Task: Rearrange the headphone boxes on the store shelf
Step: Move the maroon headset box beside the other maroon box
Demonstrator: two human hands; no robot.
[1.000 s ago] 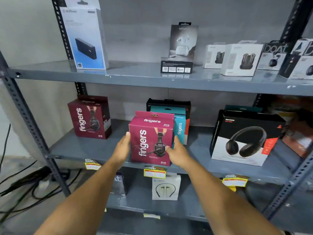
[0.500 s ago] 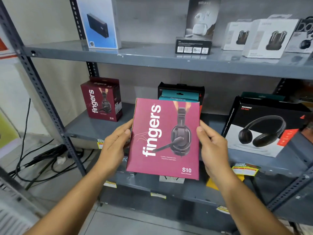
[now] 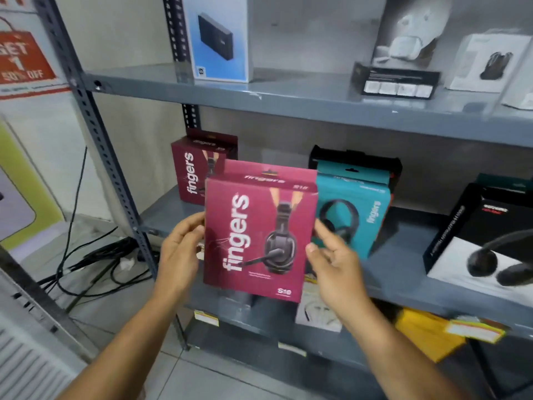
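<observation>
A magenta "fingers" headphone box [image 3: 256, 235] is held upright in front of the middle shelf [image 3: 403, 269]. My left hand [image 3: 180, 249] grips its left edge and my right hand [image 3: 331, 261] grips its right edge. Behind it on the left stands a darker maroon "fingers" box [image 3: 191, 168], partly hidden. Just right of the held box stands a teal "fingers" box [image 3: 353, 212] with a black box [image 3: 354, 158] behind it. A black and white headphone box [image 3: 484, 235] stands at the right of the shelf.
The upper shelf [image 3: 288, 99] carries a blue box [image 3: 219, 39], a black earbud box [image 3: 401, 67] and a white one [image 3: 490, 64]. A slotted grey upright [image 3: 109, 174] bounds the left. Black cables [image 3: 86, 267] lie on the floor. The lower shelf holds small boxes and yellow price tags.
The magenta box was lifted off the middle shelf with both hands, brought toward me, and now has shifted left toward the maroon box. The view has swung left and closer.
</observation>
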